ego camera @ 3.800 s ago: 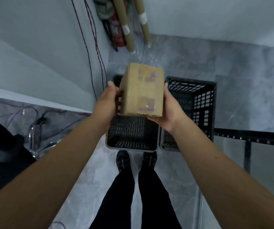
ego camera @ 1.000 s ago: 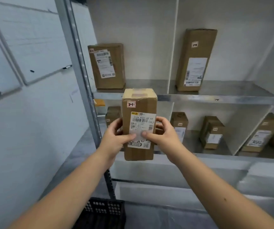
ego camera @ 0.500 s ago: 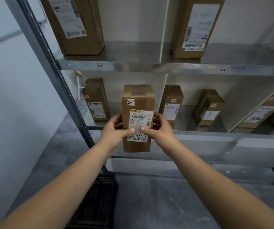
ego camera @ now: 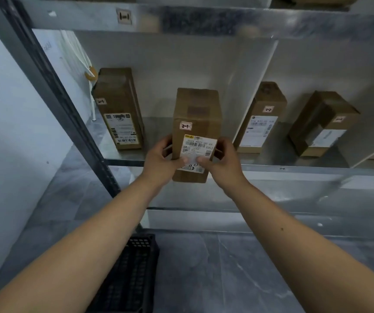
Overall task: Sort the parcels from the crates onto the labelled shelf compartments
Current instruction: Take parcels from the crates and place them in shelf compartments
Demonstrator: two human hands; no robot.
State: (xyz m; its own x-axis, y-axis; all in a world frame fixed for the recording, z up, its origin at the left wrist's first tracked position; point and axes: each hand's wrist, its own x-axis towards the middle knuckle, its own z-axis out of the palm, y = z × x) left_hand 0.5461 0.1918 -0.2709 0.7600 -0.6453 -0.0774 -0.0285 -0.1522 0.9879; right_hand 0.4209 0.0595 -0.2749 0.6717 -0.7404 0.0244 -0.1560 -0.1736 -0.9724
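I hold a tall brown cardboard parcel upright with both hands; it bears a small tag reading 2-1 and a white shipping label. My left hand grips its left side with the thumb on the label, and my right hand grips its right side the same way. The parcel is at the front edge of the metal shelf, before the left compartment of the second level. Another parcel tagged 2-1 stands in that compartment at the left.
Right of a white divider stand two more tagged parcels. An upper shelf lip carries a small label. A black plastic crate sits on the grey floor below. The shelf's dark upright post runs along the left.
Since the earliest frame I lifted the parcel from over the crates and turned to the shelf. In the last second my view dropped and closed in on the second level; the parcel moved toward the left compartment.
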